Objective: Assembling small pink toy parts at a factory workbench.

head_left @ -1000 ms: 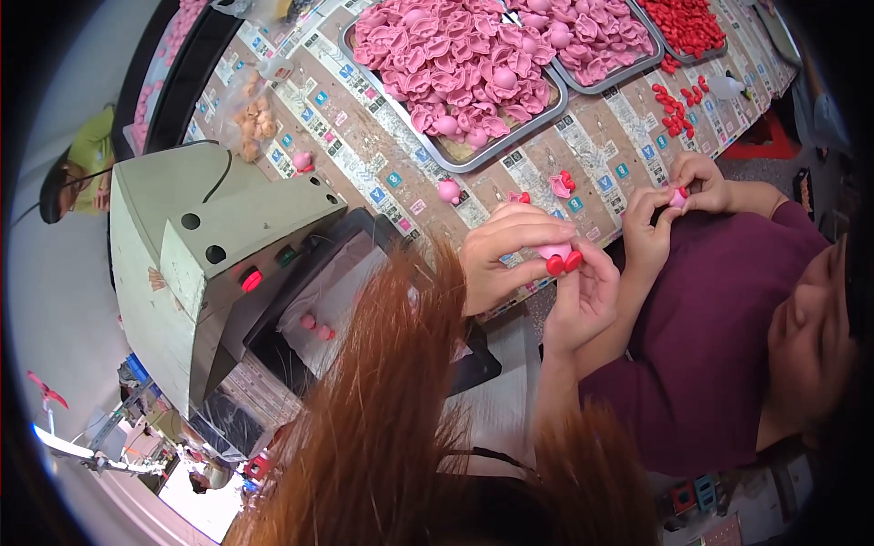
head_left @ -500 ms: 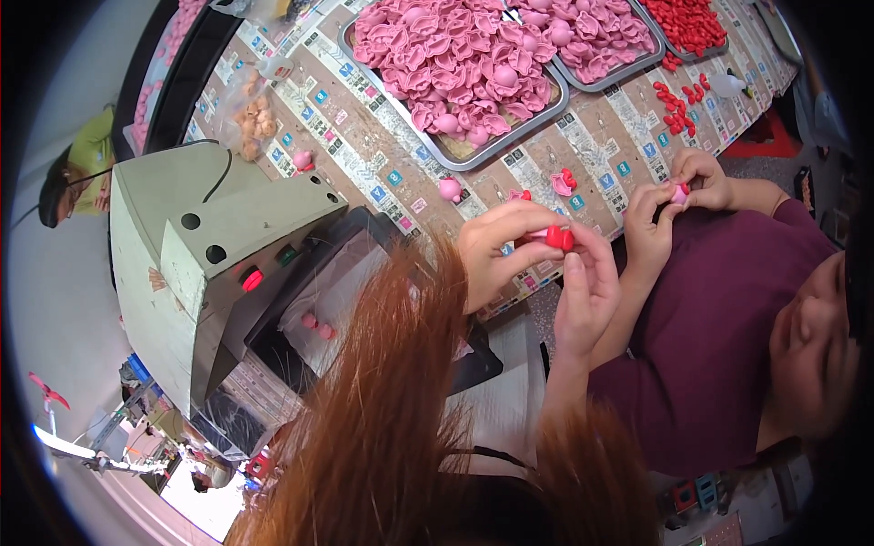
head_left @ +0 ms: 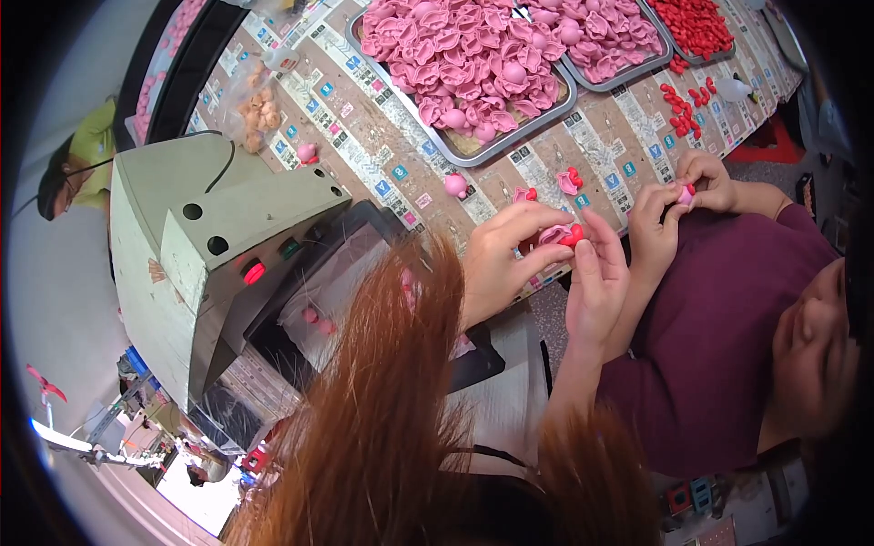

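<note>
Hands [head_left: 501, 255] [head_left: 597, 284] hold a curled pink shell [head_left: 553, 234] (red end [head_left: 572, 237] glossy, rounded)

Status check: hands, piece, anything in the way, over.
Left hand gripping pink-and-red piece. Right hand at its red end. Co-worker's hands close by, right side.

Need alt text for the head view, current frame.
A person's left hand holds a small pink-and-red piece, the right hand close at its red end. Pink parts and red parts lie heaped on the patterned table beyond. At right, a co-worker in purple handles a similar piece.
</note>
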The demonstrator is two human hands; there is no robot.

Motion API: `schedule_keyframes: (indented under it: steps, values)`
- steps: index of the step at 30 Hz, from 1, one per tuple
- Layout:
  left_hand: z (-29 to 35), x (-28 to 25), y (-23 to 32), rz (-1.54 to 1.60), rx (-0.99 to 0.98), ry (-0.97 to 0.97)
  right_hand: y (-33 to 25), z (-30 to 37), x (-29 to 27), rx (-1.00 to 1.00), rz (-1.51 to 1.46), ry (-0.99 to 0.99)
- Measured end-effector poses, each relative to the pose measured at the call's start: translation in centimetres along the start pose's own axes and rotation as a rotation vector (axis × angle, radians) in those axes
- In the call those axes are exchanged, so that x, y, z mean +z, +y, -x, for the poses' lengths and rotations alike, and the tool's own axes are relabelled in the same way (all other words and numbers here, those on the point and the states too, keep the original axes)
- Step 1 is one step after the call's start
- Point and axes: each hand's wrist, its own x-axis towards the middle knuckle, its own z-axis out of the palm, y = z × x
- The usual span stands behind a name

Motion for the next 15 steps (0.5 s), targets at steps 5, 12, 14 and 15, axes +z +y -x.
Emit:
schedule_keyframes:
  steps: [5, 12, 14, 15]
  values:
    - [0.5, 1.0, -0.6, -0.018, -0.162, -0.001, 1.1, -0.1, -1.9, 0.100, -0.093, 0.007]
    - [0.6, 0.6, -0.9, 0.026, -0.129, -0.030, 1.1, 0.0, -1.6, 0.121, -0.141, 0.013]
    - [0.7, 0.6, -0.7, 0.005, -0.096, -0.035, 0.9, 0.1, -1.7, 0.129, -0.157, 0.005]
    - [0.8, 0.4, -0.5, 0.002, -0.095, -0.033, 0.8, 0.1, -1.8, 0.126, -0.163, -0.026]
